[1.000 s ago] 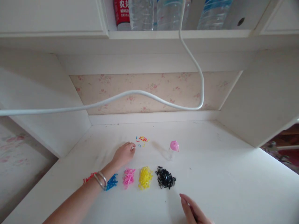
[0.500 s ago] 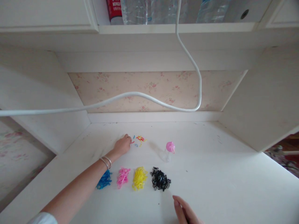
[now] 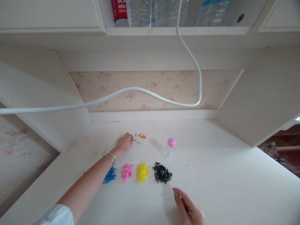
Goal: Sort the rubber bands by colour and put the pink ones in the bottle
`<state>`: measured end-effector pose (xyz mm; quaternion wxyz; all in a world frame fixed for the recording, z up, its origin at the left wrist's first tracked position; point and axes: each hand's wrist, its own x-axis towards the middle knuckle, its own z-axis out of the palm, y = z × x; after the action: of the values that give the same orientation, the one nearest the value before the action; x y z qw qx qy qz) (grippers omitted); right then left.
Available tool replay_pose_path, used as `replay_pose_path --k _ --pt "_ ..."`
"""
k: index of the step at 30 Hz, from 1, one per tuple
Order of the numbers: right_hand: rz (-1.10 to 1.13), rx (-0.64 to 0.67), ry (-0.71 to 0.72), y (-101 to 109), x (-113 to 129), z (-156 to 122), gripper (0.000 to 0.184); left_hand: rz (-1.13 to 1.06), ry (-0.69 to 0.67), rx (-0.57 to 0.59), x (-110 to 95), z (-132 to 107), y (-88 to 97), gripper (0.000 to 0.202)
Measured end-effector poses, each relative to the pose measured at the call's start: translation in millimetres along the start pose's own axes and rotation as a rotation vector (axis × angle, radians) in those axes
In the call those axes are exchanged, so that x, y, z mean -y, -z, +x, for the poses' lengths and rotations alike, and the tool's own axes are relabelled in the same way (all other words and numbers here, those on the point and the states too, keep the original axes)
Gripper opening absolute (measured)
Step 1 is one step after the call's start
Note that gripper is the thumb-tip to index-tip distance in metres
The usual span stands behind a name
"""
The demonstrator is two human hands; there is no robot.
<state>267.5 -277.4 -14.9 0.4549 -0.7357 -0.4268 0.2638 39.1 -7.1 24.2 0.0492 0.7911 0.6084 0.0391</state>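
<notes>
My left hand (image 3: 125,142) lies at the back of the white desk with its fingers curled closed, beside a small scatter of red, yellow and blue rubber bands (image 3: 142,136). Whatever its fingertips hold, if anything, is hidden. Lower right, my right hand (image 3: 189,207) has thumb and forefinger pressed together above the desk; nothing between them can be made out. In a row across the desk are piles of blue bands (image 3: 109,175), partly behind my left forearm, pink bands (image 3: 127,172), yellow bands (image 3: 142,172) and black bands (image 3: 162,173).
A small clear holder with a pink rounded top (image 3: 171,143) stands right of the scattered bands. A white cable (image 3: 138,89) hangs across the view. Clear plastic bottles (image 3: 164,14) and a red-labelled one (image 3: 120,12) stand on the shelf above. White panels (image 3: 257,90) flank the desk.
The view has shifted slightly, and more of my right hand shows, its fingertips still together. My left hand stays beside the scattered bands with little visible change.
</notes>
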Motion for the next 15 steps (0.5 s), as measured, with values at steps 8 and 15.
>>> replay_pose_path --k 8,15 --pt "-0.012 -0.02 0.007 1 8 0 0.055 -0.024 -0.037 -0.025 21 -11 3.3 0.025" --pt "-0.055 -0.019 0.005 0 15 1 0.058 -0.066 -0.054 -0.019 6 -3 -5.7 0.026"
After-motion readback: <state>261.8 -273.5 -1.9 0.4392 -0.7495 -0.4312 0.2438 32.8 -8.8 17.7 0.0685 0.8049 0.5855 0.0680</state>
